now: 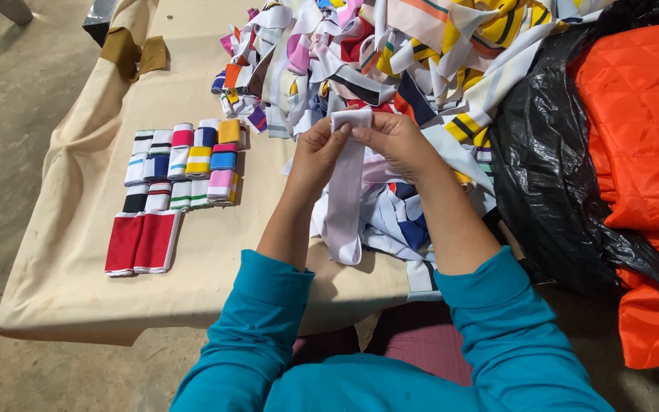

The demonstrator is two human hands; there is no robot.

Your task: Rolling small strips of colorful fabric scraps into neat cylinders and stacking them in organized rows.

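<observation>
- head view: your left hand (pixel 316 155) and right hand (pixel 398 141) both pinch the top end of a long white ribbed fabric strip (pixel 344 200), which hangs toward 6 o'clock.
- the step looks like starting a fold or roll at that end.
- next calls for even edges, as on the folded striped pieces (pixel 184 164) at 9 o'clock on the beige tablecloth (pixel 70 252).
- the loose heap of coloured strips (pixel 390 53) lies at 12 o'clock.

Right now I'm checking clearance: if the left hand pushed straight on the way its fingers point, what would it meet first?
Likely the top fold of the white fabric strip the left hand pinches, then the right hand; depth is unclear.
</observation>
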